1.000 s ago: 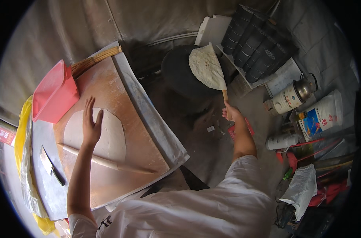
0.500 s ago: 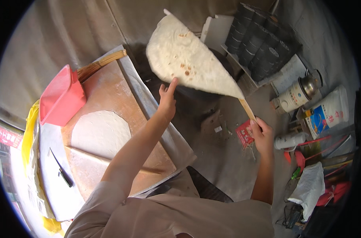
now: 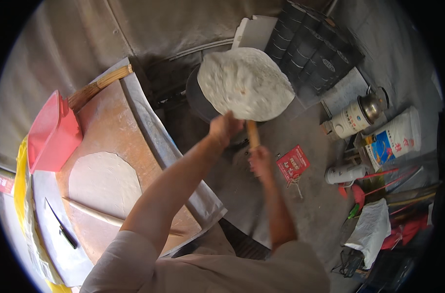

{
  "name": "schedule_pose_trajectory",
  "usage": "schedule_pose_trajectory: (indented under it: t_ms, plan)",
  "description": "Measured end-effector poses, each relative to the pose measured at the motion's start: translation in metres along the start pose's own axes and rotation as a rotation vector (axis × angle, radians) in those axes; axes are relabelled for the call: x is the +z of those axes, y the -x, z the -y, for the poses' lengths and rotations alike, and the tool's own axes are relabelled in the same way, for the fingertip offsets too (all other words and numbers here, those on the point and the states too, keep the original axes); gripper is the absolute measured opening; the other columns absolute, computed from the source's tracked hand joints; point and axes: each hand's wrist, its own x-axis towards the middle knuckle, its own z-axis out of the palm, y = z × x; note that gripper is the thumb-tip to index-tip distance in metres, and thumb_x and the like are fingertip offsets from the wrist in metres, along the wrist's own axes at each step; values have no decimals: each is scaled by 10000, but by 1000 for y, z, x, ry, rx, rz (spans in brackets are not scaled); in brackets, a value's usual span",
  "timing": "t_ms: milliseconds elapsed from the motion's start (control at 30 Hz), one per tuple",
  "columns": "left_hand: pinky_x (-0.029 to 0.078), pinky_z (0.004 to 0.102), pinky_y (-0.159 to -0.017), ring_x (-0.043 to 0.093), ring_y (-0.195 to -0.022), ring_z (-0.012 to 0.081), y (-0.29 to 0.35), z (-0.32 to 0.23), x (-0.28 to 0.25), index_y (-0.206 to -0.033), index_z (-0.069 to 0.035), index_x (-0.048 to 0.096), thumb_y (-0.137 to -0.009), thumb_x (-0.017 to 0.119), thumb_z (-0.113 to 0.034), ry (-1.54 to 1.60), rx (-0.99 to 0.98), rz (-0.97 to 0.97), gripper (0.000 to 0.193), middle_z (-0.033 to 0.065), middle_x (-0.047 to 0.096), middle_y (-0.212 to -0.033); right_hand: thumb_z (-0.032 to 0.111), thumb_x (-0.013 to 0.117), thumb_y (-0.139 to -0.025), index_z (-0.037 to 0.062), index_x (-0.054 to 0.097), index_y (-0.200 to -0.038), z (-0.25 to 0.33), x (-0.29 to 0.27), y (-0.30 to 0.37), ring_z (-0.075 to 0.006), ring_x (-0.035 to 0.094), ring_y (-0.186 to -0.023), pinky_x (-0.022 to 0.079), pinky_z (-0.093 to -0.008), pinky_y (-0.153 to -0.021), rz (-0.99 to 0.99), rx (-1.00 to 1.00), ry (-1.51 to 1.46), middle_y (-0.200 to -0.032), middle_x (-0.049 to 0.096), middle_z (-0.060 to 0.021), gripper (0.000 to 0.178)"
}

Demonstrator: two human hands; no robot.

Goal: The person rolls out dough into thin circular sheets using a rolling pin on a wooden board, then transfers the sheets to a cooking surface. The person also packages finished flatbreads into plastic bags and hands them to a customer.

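Note:
A large round flatbread lies spread over a dark round griddle, whose left rim shows past it. My right hand is closed round the handle of a flat wooden stick; the stick's far part is hidden at the flatbread's near edge. Beside that edge is my left hand, its fingers smeared by motion, so I cannot tell whether they pinch the bread. To the left, a raw dough round rests on a floury wooden board, with a thin rolling pin across its near side.
On the left table stand a pink plastic bin, a straw brush and a knife. Black coal briquettes are stacked behind the griddle. At right are a steel-topped canister, a white sack and a red packet.
The flatbread hung folded from the stick; now it is spread out over the griddle. My right hand has swung left and inward with the stick, and my left hand has come to the bread's near edge.

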Motion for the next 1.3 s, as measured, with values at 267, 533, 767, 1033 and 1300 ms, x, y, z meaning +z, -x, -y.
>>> schedule_pose_trajectory:
  t_ms: [267, 533, 767, 1033, 1300]
  plan:
    - [561, 361, -867, 692, -1003, 246, 164, 12, -41, -1249, 18, 586, -1044, 472, -272, -515, -233, 307, 373, 160, 680, -1162, 312, 483, -1029, 64, 620, -909, -88, 59, -1, -75, 397, -357, 310, -234, -330, 289, 289, -1058, -554, 490, 20, 308]
    - [551, 362, -878, 701, -978, 271, 297, -55, -107, -1180, 3, 616, -1036, 457, -290, -327, 8, 193, 362, 180, 713, -1050, 384, 462, -1045, 40, 595, -981, 38, 6, -23, -51, 376, -386, 301, -215, -338, 51, 11, -362, -589, 476, 11, 374]
    - [561, 351, -822, 703, -896, 227, 405, -61, -202, -1139, -15, 630, -1034, 475, -270, -173, 438, -235, 317, 157, 722, -999, 344, 498, -1011, 2, 602, -990, -6, 153, -46, -255, 629, -566, 517, -381, -504, 41, 130, -268, -723, 633, -135, 358]
    - [310, 492, -1151, 420, -1371, 364, 480, -89, -313, -1394, 18, 488, -857, 641, -437, -1853, 855, -455, 720, 168, 493, -1454, 273, 649, -929, 30, 589, -1142, 71, 137, 113, -397, 575, -1046, 471, -450, -899, 82, -947, 503, -1134, 598, -188, 329]
    - [398, 462, -1079, 546, -1251, 344, 276, -150, -290, -1381, -22, 512, -969, 451, -560, -1888, 988, -344, 680, 204, 593, -1322, 233, 699, -825, 68, 555, -1249, 73, 196, 236, -349, 506, -1121, 367, -475, -996, 156, -1133, 787, -1215, 538, -125, 477]
